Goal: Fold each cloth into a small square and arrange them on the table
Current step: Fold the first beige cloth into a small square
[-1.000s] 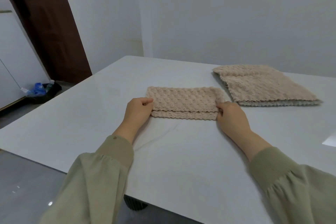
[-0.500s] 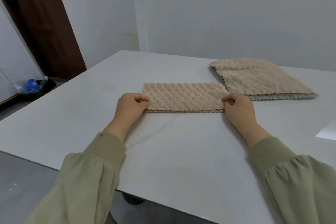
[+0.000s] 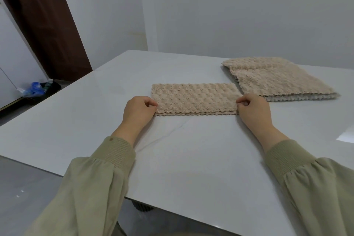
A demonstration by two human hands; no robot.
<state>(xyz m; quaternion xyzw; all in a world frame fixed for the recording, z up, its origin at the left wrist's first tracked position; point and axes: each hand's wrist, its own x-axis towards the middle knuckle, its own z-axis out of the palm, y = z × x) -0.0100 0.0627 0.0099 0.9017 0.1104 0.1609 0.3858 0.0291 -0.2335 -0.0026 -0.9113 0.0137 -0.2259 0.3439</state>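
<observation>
Both hands, left hand (image 3: 138, 109) and right hand (image 3: 252, 108), pinch the half-folded beige textured cloth strip (image 3: 194, 98); the beige cloth pile (image 3: 277, 80) far right awaits folding.

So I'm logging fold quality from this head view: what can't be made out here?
- Layer count in the beige strip: only its near edge shows.
- Left hand and right hand fingertips: curled under, hiding the strip's end corners.
- Number of cloths in the stack: edges too fine.
</observation>
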